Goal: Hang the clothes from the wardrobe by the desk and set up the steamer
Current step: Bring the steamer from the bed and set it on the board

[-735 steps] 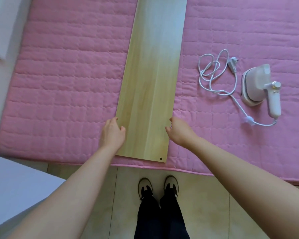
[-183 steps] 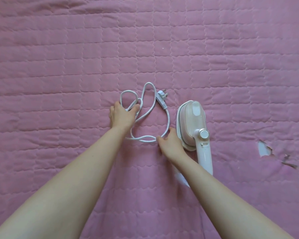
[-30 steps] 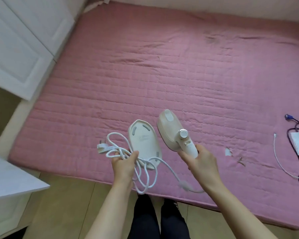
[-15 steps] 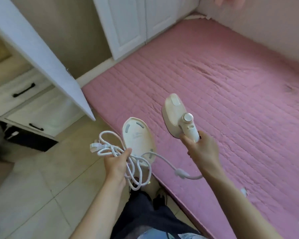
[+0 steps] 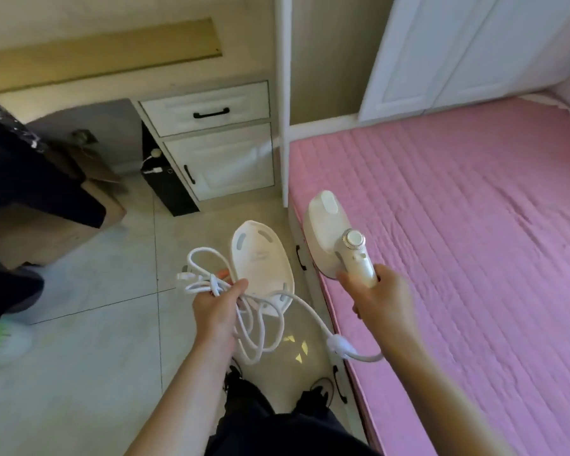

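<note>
My right hand [image 5: 380, 297] grips the handle of the white handheld steamer [image 5: 329, 235], held head-up over the bed's edge. My left hand [image 5: 219, 304] grips the bundled white cord [image 5: 260, 327] together with the steamer's oval white base plate [image 5: 259, 258], which stands up from my fingers. The plug [image 5: 186, 277] sticks out to the left of that hand. The cord runs from the bundle to the bottom of the steamer handle. No clothes are visible.
The pink quilted bed [image 5: 458, 241] fills the right side. A white drawer unit [image 5: 211, 139] of the desk stands ahead, beside an open white wardrobe door [image 5: 441, 51]. Dark clothing and a cardboard box [image 5: 89, 199] sit at the left on the tiled floor [image 5: 89, 340].
My view has swung left from the bed toward the desk drawers and floor. Both hands keep the same hold on the steamer, base and cord.
</note>
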{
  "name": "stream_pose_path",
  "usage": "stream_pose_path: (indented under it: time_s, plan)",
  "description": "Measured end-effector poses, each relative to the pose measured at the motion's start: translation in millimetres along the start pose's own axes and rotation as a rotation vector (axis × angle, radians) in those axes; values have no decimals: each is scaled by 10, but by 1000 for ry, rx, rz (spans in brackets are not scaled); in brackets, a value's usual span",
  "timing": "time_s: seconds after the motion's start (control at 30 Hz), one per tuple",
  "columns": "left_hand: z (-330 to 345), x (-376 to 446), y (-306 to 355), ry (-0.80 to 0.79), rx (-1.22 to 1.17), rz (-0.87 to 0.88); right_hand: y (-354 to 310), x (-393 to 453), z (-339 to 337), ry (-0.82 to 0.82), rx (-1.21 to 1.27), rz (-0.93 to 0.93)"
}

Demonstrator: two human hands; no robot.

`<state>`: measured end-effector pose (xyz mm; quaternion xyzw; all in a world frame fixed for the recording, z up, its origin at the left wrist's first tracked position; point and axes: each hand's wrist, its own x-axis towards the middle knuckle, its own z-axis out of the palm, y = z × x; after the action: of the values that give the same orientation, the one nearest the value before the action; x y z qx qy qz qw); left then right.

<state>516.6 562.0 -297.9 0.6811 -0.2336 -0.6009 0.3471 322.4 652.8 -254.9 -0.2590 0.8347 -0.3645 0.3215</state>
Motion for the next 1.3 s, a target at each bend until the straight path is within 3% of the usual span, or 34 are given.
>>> stream_pose_path:
  time_s: [0.43, 0.67, 1.0, 1.3]
  plan:
    - [-1718, 1055, 1022, 158, -182, 26, -1244, -169, 2031, -170, -128, -145]
    - [-2233, 1473, 1371, 213, -232, 26, -1767, -138, 2700, -241, -129, -196]
    - [-2388, 1977, 1753, 310, -298, 22, -2320, 306, 3289, -320, -183, -222]
    - [-1841, 2714, 2570, 361, -247, 111, -3040, 1213, 3653, -376, -193, -266]
